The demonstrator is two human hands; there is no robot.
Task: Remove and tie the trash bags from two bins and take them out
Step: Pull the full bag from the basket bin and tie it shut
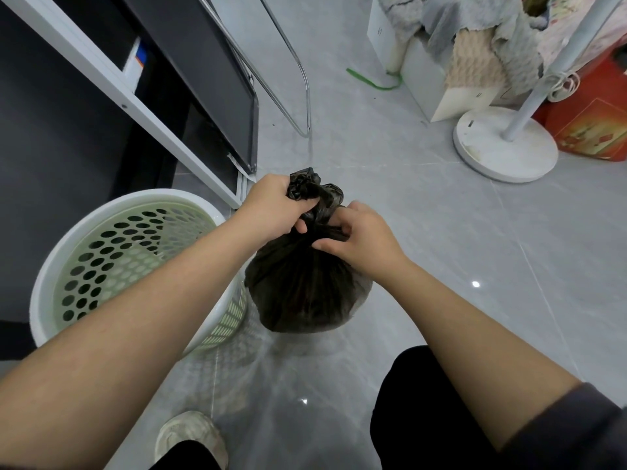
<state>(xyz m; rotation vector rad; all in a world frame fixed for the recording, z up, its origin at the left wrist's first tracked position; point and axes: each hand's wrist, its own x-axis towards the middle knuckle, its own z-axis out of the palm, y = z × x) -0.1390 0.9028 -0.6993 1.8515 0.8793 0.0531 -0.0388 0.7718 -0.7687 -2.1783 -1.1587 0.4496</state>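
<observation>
Your forearms reach in from 7 and 5 o'clock. Your left hand [271, 206] is fisted around the black trash bag [305, 286] neck; your right hand [359, 237] pinches it just below. It sits on the floor [441, 232], touching the perforated bin [101, 252] at 9 o'clock.

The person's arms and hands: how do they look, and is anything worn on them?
Both hands, the left hand and the right hand, are bare, with no gloves, rings or watch visible. The left forearm is uncovered as far as the picture shows. On the right arm a dark grey sleeve is pushed up near the elbow, leaving the forearm uncovered.
</observation>
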